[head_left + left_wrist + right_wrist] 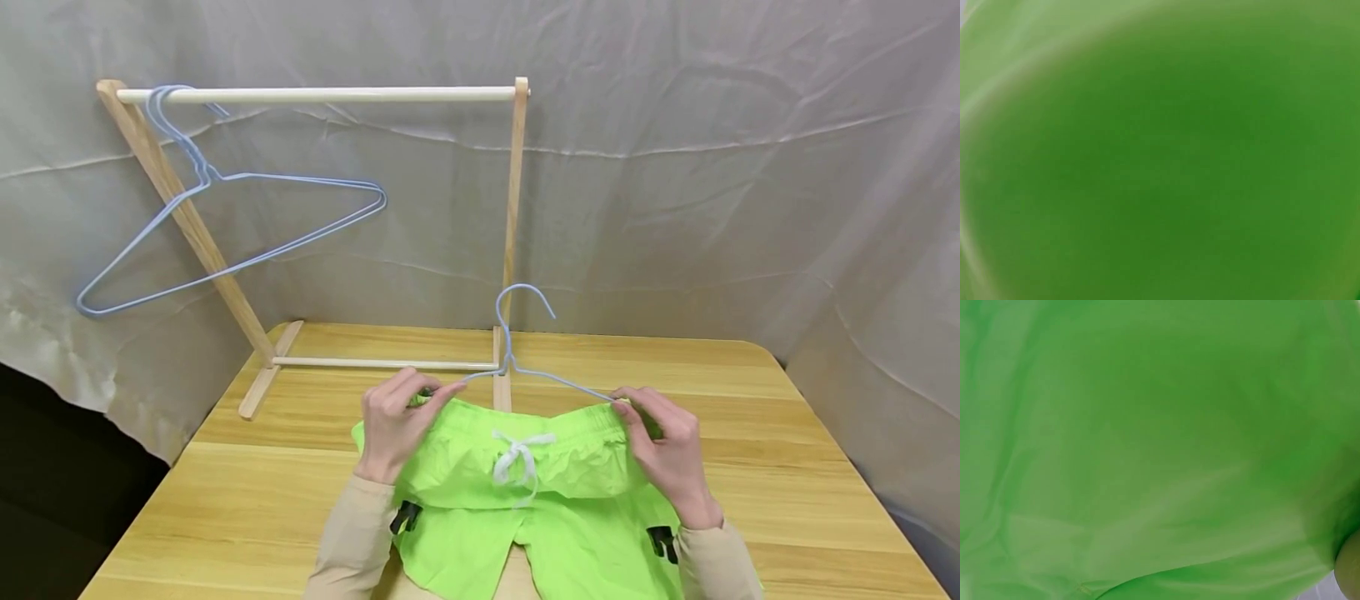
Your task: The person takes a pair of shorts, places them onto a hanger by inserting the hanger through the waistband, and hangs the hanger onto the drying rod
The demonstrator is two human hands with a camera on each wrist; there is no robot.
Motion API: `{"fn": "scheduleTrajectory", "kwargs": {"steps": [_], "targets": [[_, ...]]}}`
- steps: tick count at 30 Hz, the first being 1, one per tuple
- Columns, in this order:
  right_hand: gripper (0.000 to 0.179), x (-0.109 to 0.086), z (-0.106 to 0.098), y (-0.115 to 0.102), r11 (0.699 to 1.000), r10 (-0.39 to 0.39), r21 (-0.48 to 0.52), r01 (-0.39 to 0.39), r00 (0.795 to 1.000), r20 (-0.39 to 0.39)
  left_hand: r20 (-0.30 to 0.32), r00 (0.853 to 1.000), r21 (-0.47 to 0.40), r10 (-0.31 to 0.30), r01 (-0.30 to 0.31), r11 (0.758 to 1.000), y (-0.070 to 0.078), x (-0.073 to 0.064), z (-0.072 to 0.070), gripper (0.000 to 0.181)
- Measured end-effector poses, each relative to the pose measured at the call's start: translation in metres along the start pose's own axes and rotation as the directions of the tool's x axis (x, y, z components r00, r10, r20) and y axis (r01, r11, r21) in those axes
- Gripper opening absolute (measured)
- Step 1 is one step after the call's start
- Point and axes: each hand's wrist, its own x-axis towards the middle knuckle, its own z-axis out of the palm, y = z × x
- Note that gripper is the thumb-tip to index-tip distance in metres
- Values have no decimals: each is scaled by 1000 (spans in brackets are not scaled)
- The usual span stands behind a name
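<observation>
Bright green shorts (480, 487) with a white drawstring bow hang over the near part of the table, waistband uppermost. A blue wire hanger (508, 346) rises behind the waistband, its hook pointing up and its lower part hidden by the cloth. My left hand (393, 429) pinches the waistband's left part against the hanger's shoulder. At the right end of the waistband, my right hand (667, 450) pinches cloth and wire between thumb and fingers. Blurred green fabric (1166, 156) fills the left wrist view; similar cloth (1147, 444) covers most of the right wrist view.
A wooden rack (516, 192) with a white top rod (337, 95) stands at the table's back left. Blue wire hangers (300, 177) hang at the rod's left end. Wood-grain tabletop (780, 467) extends to the right, and a grey curtain (675, 208) hangs behind.
</observation>
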Motion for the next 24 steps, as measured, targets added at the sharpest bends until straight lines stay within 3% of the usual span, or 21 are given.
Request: {"fn": "scheduleTrajectory", "kwargs": {"steps": [8, 16, 24], "targets": [[6, 0, 2, 0, 1000, 9, 1, -9, 999, -36, -74, 995, 76, -66, 72, 994, -1, 1, 0, 58], [6, 0, 2, 1, 1000, 10, 21, -8, 996, -92, -70, 994, 105, -82, 89, 991, -2, 1, -2, 59], [8, -1, 3, 2, 1000, 19, 19, -17, 996, -88, -75, 993, 109, -86, 94, 990, -1, 1, -4, 57]]}}
